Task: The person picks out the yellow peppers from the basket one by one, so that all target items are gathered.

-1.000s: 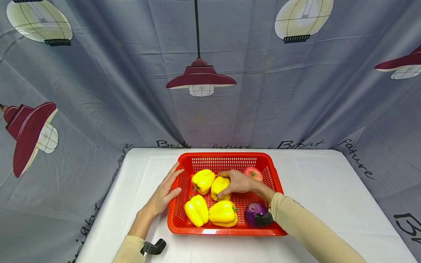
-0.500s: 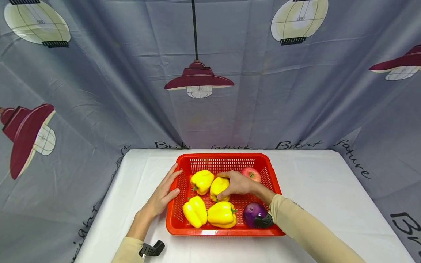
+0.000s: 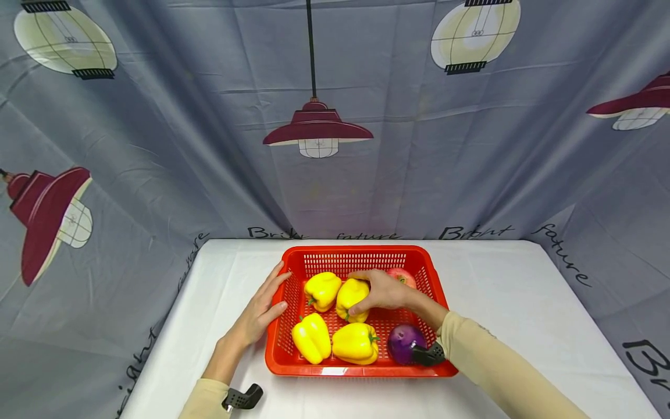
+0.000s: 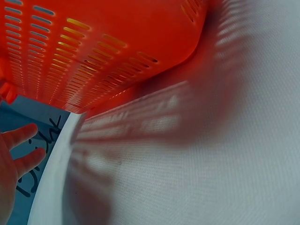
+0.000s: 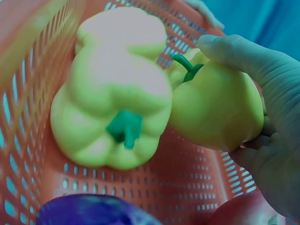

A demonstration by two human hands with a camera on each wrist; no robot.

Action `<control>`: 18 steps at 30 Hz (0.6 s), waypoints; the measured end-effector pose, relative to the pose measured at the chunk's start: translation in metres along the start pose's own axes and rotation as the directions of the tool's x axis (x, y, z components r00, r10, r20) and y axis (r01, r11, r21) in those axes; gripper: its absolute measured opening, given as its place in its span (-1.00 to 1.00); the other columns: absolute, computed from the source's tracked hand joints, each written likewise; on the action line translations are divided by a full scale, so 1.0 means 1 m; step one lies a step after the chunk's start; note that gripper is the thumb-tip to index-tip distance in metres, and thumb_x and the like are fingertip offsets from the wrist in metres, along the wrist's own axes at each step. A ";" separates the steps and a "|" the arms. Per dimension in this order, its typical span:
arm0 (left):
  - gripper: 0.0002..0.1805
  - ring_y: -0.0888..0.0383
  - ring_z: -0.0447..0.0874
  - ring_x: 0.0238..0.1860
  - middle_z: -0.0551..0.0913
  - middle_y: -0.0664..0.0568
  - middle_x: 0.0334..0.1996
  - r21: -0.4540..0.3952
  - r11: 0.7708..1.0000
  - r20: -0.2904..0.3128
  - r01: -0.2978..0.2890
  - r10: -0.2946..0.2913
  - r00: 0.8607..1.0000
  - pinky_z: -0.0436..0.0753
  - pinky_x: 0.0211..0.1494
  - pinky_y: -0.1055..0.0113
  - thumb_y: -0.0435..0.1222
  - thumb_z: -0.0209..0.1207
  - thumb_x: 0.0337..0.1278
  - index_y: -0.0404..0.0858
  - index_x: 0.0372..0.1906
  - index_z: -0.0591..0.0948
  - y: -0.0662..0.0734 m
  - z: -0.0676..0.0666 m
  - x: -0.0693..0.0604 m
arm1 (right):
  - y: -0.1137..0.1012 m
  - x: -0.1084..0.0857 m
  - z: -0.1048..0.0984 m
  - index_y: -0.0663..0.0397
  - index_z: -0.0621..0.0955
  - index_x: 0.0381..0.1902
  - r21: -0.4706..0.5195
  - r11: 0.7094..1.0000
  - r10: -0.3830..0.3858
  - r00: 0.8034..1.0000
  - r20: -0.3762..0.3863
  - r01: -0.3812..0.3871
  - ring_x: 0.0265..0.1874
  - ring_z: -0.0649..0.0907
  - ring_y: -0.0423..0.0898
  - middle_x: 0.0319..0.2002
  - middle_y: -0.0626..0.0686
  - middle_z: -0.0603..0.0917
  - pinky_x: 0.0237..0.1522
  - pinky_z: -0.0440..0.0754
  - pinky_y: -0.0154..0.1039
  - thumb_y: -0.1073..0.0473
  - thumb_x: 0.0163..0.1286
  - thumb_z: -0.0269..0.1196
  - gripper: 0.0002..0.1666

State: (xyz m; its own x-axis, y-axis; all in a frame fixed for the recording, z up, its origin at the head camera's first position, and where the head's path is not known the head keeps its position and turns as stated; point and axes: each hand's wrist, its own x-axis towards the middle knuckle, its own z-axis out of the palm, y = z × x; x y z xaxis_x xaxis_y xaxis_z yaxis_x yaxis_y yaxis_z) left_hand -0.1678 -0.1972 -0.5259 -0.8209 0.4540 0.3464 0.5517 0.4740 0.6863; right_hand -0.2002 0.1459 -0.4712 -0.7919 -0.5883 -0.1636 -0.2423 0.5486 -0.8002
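In the head view the right hand (image 3: pixel 384 290) reaches into a red basket (image 3: pixel 361 370) and grips a yellow bell pepper (image 3: pixel 349 298) with thumb and fingers curled round it. The right wrist view shows the right hand (image 5: pixel 276 108) around that pepper (image 5: pixel 218 108), its green stem uncovered. Fingers of the left hand (image 3: pixel 255 311) lie straight along the basket's left rim, the thumb apart. In the left wrist view, part of the left hand (image 4: pixel 14 164) shows below the basket wall (image 4: pixel 140 33). Three more yellow peppers (image 3: pixel 322 290) lie around the gripped one.
A purple round item (image 3: pixel 404 343) sits in the basket's near right corner, and a red apple (image 3: pixel 402 276) at its back right, partly behind the right hand. The basket stands on a white-covered table (image 3: pixel 497 302). A grey curtain (image 3: pixel 220 145) hangs behind.
The right hand and the pepper in its grip have shifted very slightly to the right, and the right forearm too. The left hand has stayed at the rim.
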 end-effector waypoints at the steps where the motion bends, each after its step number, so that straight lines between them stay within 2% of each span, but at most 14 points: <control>1: -0.32 -0.02 -0.02 0.57 -0.04 0.04 0.62 0.001 1.000 -0.002 -0.002 0.002 1.000 0.12 0.43 -0.30 -0.13 0.04 0.32 -0.20 0.51 0.29 0.000 0.000 0.000 | -0.002 0.000 -0.001 0.33 0.44 0.38 0.002 1.000 -0.007 1.000 -0.001 0.007 -0.17 0.62 -0.12 -0.02 0.01 0.65 -0.06 0.63 -0.20 -0.07 -0.03 0.60 0.09; 6: -0.32 -0.02 -0.01 0.57 -0.03 0.01 0.62 0.004 1.000 -0.006 -0.010 0.010 1.000 0.13 0.43 -0.30 -0.16 0.05 0.31 -0.22 0.51 0.29 0.002 -0.001 0.000 | -0.016 -0.005 -0.010 0.32 0.47 0.35 0.037 0.999 -0.029 1.000 0.000 0.029 -0.22 0.62 -0.07 -0.11 -0.01 0.65 -0.16 0.65 -0.17 -0.02 -0.02 0.59 0.03; 10: -0.32 -0.02 -0.01 0.57 -0.04 0.03 0.62 0.005 1.000 -0.004 -0.008 0.008 1.000 0.13 0.43 -0.30 -0.17 0.05 0.31 -0.20 0.51 0.29 0.001 0.000 0.000 | -0.024 -0.009 -0.017 0.22 0.51 0.33 0.028 0.999 -0.032 0.999 -0.008 0.033 -0.24 0.63 -0.06 -0.15 -0.04 0.66 -0.17 0.65 -0.15 -0.05 -0.02 0.59 -0.02; 18: -0.32 -0.04 -0.01 0.57 -0.03 0.01 0.62 0.000 1.000 -0.007 -0.014 0.014 1.000 0.13 0.43 -0.31 -0.18 0.05 0.30 -0.20 0.51 0.29 0.001 0.000 0.000 | -0.036 -0.016 -0.031 0.22 0.47 0.36 0.106 0.994 -0.020 1.000 -0.015 0.022 -0.16 0.64 -0.02 -0.04 0.03 0.64 -0.11 0.67 -0.15 -0.01 0.00 0.58 -0.01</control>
State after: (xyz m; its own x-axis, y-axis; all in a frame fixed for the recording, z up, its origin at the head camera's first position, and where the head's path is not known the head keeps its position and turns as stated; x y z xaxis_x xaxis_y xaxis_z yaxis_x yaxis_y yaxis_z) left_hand -0.1676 -0.1963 -0.5251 -0.8139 0.4554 0.3607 0.5634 0.4671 0.6815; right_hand -0.1960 0.1542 -0.4224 -0.7951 -0.5903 -0.1390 -0.1982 0.4695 -0.8604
